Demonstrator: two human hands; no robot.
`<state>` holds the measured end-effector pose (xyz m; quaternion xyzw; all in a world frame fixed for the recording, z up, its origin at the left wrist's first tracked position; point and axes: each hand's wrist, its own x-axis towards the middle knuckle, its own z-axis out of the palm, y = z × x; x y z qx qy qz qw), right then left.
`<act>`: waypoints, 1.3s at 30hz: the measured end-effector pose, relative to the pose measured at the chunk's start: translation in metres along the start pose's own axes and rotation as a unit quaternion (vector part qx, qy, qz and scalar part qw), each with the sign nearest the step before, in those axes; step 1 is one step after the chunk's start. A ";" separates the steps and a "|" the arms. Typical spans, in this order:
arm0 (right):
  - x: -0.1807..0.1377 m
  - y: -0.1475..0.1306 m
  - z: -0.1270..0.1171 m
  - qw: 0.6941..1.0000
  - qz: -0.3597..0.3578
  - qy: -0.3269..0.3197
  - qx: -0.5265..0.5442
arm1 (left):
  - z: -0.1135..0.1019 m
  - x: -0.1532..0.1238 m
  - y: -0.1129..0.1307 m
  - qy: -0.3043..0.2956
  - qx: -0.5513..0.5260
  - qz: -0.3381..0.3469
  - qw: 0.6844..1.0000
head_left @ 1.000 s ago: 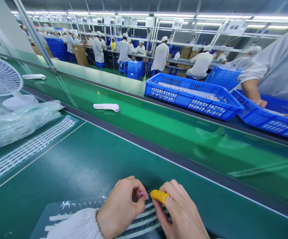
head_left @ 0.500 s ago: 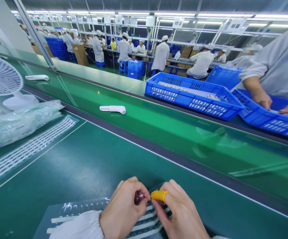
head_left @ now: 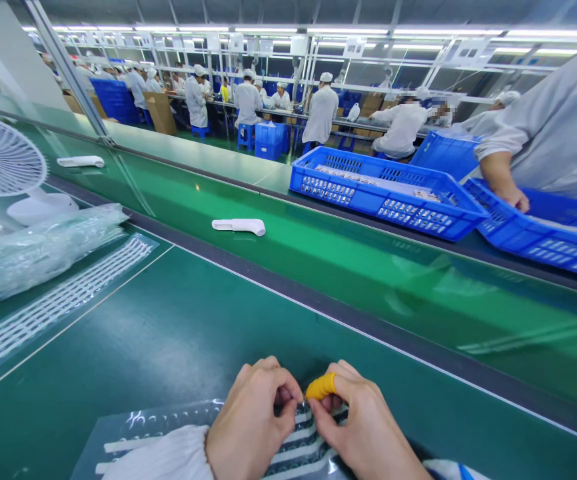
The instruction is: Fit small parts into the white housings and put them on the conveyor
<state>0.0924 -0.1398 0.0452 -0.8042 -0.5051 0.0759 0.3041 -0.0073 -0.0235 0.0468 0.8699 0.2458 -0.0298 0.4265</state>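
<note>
Over a clear plastic sheet with white strips [head_left: 173, 417], my left hand [head_left: 253, 420] is closed, thumb and forefinger pinched together. Only inches or less from its fingertips, my right hand [head_left: 361, 420] also makes a pinch. A yellow finger cot [head_left: 321, 386] covers its forefinger. Whatever sits between the fingertips is too small or hidden to name. The sheet lies under both hands at the bottom of the view, and its white strips show between them. The left wrist and white sleeve cover part of it.
A white fan [head_left: 3, 160], a bundle of clear plastic bags [head_left: 43, 247] and another striped sheet [head_left: 63, 300] are at left. White curved handle-like parts [head_left: 239, 227] lie on the green conveyor belt [head_left: 318, 253]. Beyond stand blue crates [head_left: 388, 193], where a co-worker's hand [head_left: 511, 190] reaches in.
The white parts on the belt have shifted right. My hands stay almost in place, still pinching. The co-worker's near hand has moved left, and their other hand no longer shows.
</note>
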 end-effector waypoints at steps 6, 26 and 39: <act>0.003 0.002 -0.009 0.999 0.017 -0.016 0.032 | -0.003 -0.002 0.003 0.007 0.044 -0.008 0.999; 0.056 0.054 -0.033 0.983 0.072 0.054 0.158 | -0.109 0.081 0.000 0.172 0.367 0.019 0.914; 0.047 0.054 -0.016 0.985 0.017 0.054 0.165 | -0.111 0.158 -0.024 0.186 0.403 0.072 0.893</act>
